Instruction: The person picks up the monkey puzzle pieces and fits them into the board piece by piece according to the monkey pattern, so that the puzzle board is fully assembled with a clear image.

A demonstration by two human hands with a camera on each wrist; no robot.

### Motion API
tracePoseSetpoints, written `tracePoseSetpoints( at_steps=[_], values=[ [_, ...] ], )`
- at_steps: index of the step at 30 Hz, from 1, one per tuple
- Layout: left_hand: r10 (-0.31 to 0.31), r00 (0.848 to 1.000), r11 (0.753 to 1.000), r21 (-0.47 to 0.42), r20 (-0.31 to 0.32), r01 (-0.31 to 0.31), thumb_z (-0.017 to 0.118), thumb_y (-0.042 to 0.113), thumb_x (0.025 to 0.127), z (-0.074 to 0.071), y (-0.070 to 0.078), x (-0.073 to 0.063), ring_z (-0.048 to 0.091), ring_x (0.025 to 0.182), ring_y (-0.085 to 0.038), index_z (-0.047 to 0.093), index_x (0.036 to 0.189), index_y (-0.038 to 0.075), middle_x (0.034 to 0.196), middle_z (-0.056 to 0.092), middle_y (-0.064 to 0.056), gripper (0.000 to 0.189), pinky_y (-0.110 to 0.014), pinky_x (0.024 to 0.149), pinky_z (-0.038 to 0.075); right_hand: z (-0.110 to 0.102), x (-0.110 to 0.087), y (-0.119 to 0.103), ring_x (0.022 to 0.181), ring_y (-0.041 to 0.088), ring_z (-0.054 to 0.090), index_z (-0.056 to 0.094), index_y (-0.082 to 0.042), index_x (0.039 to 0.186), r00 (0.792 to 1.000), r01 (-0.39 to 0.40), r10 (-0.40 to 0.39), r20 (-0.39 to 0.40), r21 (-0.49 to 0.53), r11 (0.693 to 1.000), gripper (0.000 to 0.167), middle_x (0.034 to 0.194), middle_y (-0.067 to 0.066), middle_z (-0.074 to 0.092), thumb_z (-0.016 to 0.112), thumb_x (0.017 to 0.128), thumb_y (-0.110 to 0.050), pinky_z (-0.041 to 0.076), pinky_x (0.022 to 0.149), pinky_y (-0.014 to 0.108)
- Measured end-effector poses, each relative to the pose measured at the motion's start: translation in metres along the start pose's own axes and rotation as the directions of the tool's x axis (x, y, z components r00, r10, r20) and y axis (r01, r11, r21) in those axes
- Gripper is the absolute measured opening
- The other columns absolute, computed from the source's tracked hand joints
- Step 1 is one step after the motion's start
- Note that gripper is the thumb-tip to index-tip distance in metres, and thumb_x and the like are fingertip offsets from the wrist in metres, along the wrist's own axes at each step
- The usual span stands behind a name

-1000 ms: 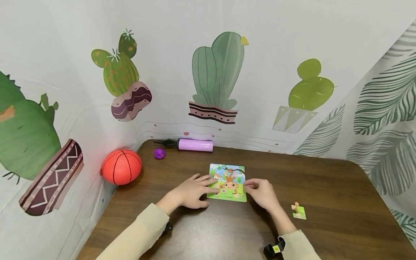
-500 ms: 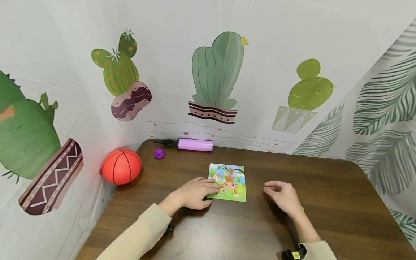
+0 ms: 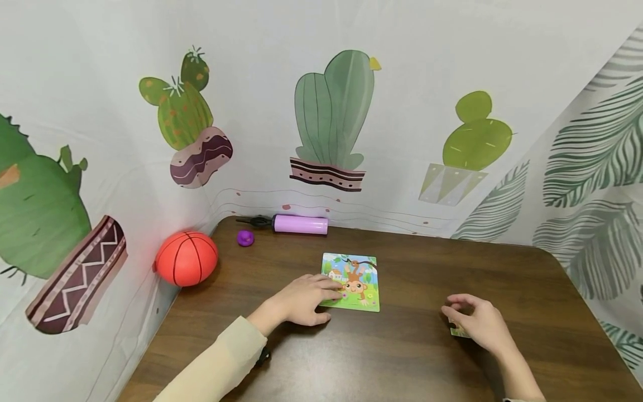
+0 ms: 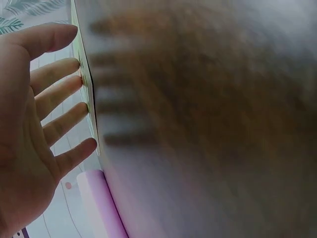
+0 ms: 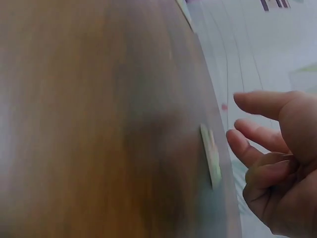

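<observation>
A square monkey jigsaw puzzle (image 3: pixel 355 268) lies flat on the table. Across its lower left part rests my left hand (image 3: pixel 303 300), fingers spread and nearly straight, covering that corner. The left wrist view shows those fingertips at the edge of the puzzle. Farther right, my right hand (image 3: pixel 477 322) hovers over a loose puzzle piece (image 3: pixel 458 331), hiding most of it in the head view. From the right wrist, the puzzle piece (image 5: pixel 211 158) lies on the table apart from the fingers. Thumb and forefinger stand apart with nothing between them, and other fingers are bent.
A purple hand pump (image 3: pixel 300 224) lies along the table's back edge by the patterned cloth wall. In front of its black nozzle sits a small purple toy (image 3: pixel 245 238). A red ball (image 3: pixel 187 258) is at the table's left edge.
My right hand has left the puzzle's right edge and moved right to above the loose piece. My left hand stays on the puzzle, its fingers now closer together.
</observation>
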State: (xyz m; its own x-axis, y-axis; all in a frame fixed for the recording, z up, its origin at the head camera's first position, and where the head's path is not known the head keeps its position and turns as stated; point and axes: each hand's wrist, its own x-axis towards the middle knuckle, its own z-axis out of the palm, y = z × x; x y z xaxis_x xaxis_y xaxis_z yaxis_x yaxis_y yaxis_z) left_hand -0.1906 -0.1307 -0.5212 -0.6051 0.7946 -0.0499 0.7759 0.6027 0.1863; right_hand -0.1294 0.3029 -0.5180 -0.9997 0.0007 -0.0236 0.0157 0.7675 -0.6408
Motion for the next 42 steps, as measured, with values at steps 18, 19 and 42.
tracePoseSetpoints(
  at_steps=[18,19,42],
  values=[
    [-0.001,1.000,0.998,0.068,0.027,-0.001,0.065,0.051,0.097,0.001,0.010,0.004,0.038,0.148,-0.032,0.053,0.155,0.031,0.163,0.040,0.008,0.062,-0.055,0.115,0.036,-0.020,-0.018,0.025,0.100,0.025,0.059,0.072,-0.006,0.123,0.989,-0.004,0.024,0.148,-0.137,0.991,0.065,0.109,0.005,0.066,0.087,0.080,-0.052,0.048,0.083,0.047],
    [-0.001,1.000,0.998,0.067,0.028,-0.001,0.065,0.051,0.097,0.002,0.010,0.004,0.038,0.148,-0.031,0.053,0.155,0.031,0.163,0.040,0.008,0.062,-0.055,0.115,0.036,-0.020,-0.019,0.026,0.100,0.025,0.059,0.072,-0.007,0.122,0.989,-0.001,0.021,0.148,-0.137,0.991,0.064,0.109,0.005,0.065,0.088,0.080,-0.051,0.048,0.082,0.047],
    [-0.025,0.998,0.998,0.051,0.049,0.023,0.061,0.060,0.098,0.001,0.016,0.003,0.030,0.152,-0.035,0.050,0.155,0.039,0.166,0.034,0.004,0.062,-0.060,0.114,0.034,-0.020,-0.019,0.027,0.092,0.022,0.055,0.068,-0.001,0.120,0.985,-0.012,0.030,0.172,-0.101,0.995,0.059,0.102,0.005,0.061,0.088,0.082,-0.041,0.045,0.079,0.038]
  ],
)
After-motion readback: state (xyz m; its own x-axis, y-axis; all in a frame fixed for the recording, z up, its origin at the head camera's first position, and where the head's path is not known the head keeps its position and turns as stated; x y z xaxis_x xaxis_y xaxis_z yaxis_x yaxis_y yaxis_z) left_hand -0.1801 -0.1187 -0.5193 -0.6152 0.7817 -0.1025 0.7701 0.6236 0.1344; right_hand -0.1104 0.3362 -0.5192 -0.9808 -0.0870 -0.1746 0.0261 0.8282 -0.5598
